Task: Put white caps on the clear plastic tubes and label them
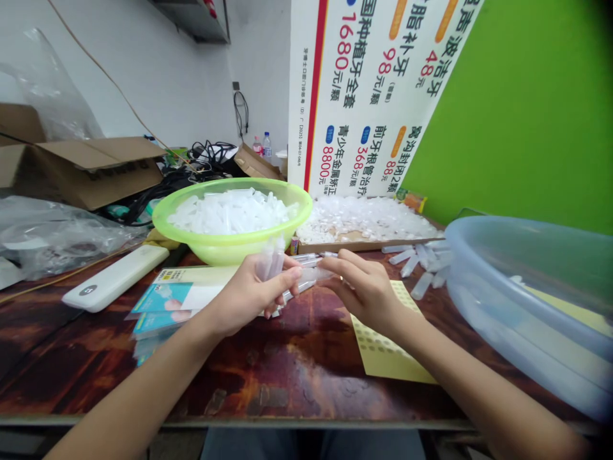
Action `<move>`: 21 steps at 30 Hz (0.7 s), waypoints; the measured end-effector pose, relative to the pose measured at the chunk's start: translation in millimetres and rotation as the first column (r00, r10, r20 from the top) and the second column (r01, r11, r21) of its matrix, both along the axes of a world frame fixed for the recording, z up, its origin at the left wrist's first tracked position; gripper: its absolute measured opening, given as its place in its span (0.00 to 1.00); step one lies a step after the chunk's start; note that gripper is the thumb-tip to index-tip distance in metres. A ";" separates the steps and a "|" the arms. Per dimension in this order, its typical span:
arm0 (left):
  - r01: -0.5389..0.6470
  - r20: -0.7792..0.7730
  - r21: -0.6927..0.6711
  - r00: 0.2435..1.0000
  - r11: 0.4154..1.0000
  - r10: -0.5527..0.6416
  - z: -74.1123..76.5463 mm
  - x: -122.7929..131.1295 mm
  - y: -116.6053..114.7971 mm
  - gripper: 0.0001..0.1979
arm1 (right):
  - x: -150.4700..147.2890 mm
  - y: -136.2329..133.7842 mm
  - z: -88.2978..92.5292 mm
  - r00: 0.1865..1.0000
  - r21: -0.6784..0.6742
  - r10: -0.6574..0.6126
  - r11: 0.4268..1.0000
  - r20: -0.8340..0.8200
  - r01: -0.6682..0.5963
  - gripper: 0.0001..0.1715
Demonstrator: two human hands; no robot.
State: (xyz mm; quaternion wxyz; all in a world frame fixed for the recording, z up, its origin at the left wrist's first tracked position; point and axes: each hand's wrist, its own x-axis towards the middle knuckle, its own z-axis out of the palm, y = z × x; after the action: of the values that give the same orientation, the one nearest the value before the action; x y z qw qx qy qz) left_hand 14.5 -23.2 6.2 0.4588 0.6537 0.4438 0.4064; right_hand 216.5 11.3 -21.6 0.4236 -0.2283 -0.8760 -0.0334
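Closing round several clear tubes (310,275) above the table (306,364), the left grip (258,291) holds them at differing angles, so slackening could let some slide out. The right grip (366,281) curls at their ends; whether it pinches, I cannot tell.

surface (306,364), mottled reddish brown; sheet (380,364) toward its front edge, pale yellow with rows of greyish dots; held tubes (312,275), translucent white; bowl (225,250), lime green; tub (483,306), translucent blue.
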 end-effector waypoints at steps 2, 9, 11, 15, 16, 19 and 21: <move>-0.016 -0.068 0.077 0.997 0.997 0.022 -1.9 1.5 -0.6 0.13 | -6.2 -4.4 -0.3 0.995 -0.205 0.014 0.978 -0.101 -0.035 0.12; 0.057 -0.313 0.770 0.901 0.635 0.299 -26.2 0.3 4.1 0.09 | -19.6 -8.4 -0.2 0.886 -0.858 -0.073 0.298 -0.458 -0.418 0.25; 0.213 -0.392 0.854 0.863 0.474 0.318 -30.5 -3.0 6.4 0.09 | -15.2 -8.3 3.3 0.899 -0.894 -0.055 0.149 -0.435 -0.423 0.24; 0.195 -0.345 0.869 0.897 0.455 0.275 -23.8 -1.1 7.7 0.08 | -4.4 -11.5 16.6 0.945 -0.833 -0.007 0.474 -0.327 -0.285 0.18; 0.092 -0.258 0.839 0.935 0.536 0.243 -19.7 1.6 7.2 0.10 | -2.4 -12.5 19.5 0.954 -0.737 -0.011 0.637 -0.301 -0.225 0.15; -0.130 -0.027 0.464 0.987 0.876 0.161 -7.2 10.2 4.7 0.17 | 0.2 -13.7 21.2 0.976 -0.330 0.012 0.940 -0.217 -0.085 0.05; -0.017 -0.037 0.182 0.999 0.983 0.024 -2.6 13.2 3.3 0.17 | -0.8 -12.3 16.6 0.987 -0.154 0.061 0.984 -0.149 -0.085 0.03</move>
State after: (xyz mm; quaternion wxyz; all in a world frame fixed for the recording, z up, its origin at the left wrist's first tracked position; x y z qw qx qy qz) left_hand 27.6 -19.9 3.5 0.3845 0.6961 0.4205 0.4368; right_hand 215.7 -1.1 -5.0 0.4670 -0.2311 -0.8507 0.0693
